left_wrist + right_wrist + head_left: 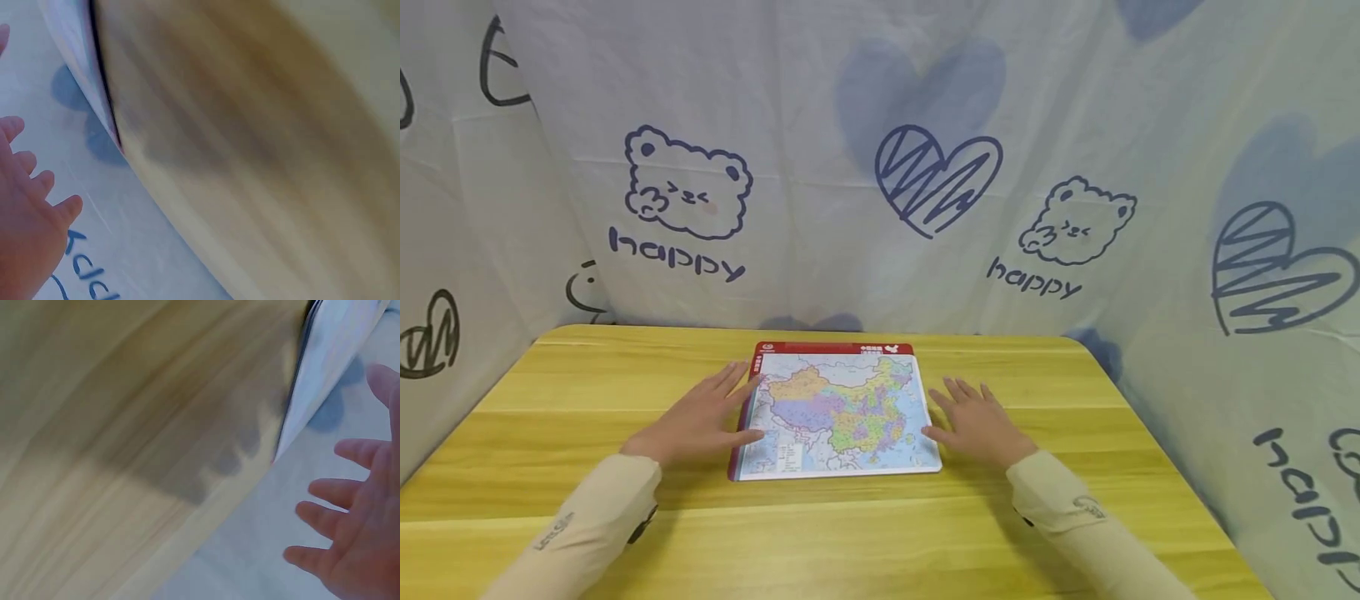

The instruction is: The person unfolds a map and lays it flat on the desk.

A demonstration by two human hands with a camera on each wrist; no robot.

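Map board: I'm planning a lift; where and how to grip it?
Probably its left edge and right edge, hands coming inward from both sides: the map board is thin, wide and lies flat on the table, so opposite edges should balance it.

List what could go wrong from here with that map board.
The map board lies flat on the table, so its thin edges may be hard to get under.
The left hand and right hand flank it with fingers spread; an uneven push could skew it.
The table looks smooth, so the board might slide.
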